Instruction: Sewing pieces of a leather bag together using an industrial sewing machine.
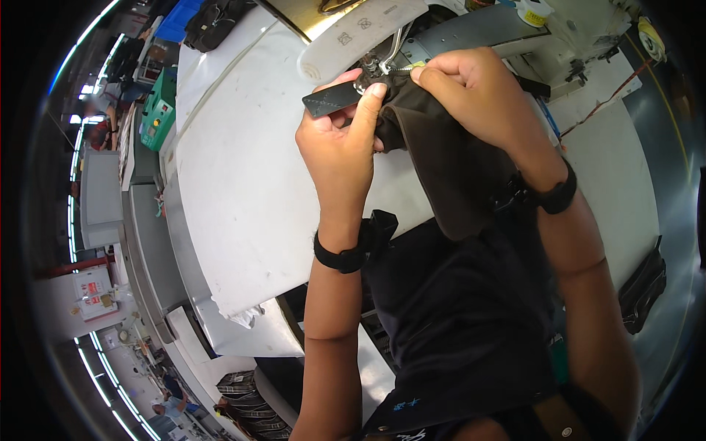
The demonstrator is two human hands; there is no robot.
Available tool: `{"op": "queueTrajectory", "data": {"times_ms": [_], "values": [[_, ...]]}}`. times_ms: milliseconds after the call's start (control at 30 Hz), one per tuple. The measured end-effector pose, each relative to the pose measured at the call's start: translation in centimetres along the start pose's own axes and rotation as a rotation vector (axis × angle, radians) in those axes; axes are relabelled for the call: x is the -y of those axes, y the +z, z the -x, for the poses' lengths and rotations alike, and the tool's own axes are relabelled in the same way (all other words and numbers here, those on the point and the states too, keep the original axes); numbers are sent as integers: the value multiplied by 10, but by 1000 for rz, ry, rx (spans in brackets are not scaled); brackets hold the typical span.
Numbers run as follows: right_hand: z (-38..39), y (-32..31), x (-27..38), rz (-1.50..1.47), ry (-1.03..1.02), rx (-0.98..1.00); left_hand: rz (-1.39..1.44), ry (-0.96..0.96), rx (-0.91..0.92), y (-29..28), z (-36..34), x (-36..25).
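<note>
My left hand (338, 136) is closed with its thumb on top, gripping a flat black rectangular piece (329, 99) with fine light marks and bunched dark cloth beside it. To its right, the fingers of my right hand (471, 88) pinch a slim item with a yellow-green end (417, 65). Its thin silvery part points left, toward the needle area of a sewing machine (360, 40). What this item is, I cannot make out. A dark brown garment (456, 169) hangs from between my hands over the near table edge onto my lap.
The white table (243, 162) spreads to the left and right. A yellow-and-white spool (535, 12) stands at the far right. Dark cloth (215, 23) lies at the far left, near a blue bin (176, 20). Beyond the table is a green machine box (158, 110).
</note>
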State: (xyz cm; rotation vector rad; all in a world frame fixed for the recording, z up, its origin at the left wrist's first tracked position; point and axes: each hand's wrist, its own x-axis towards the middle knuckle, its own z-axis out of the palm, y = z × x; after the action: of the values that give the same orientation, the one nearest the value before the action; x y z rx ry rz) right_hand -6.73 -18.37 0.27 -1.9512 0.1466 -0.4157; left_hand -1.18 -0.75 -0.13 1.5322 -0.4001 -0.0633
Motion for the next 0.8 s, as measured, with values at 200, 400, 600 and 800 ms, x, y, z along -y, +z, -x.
{"op": "queueTrajectory", "data": {"times_ms": [200,400,600,800], "values": [[-7,-2,12,261,-124,-119,-14,10,-10,0,-1,0],[-13,-7,17,321,-86,-90,45,4,-9,-1,-3,2],[-15,-2,18,383,-132,-135,96,-8,19,-4,-8,4],[12,-26,13,330,-201,-122,161,-10,29,-2,-5,11]]}}
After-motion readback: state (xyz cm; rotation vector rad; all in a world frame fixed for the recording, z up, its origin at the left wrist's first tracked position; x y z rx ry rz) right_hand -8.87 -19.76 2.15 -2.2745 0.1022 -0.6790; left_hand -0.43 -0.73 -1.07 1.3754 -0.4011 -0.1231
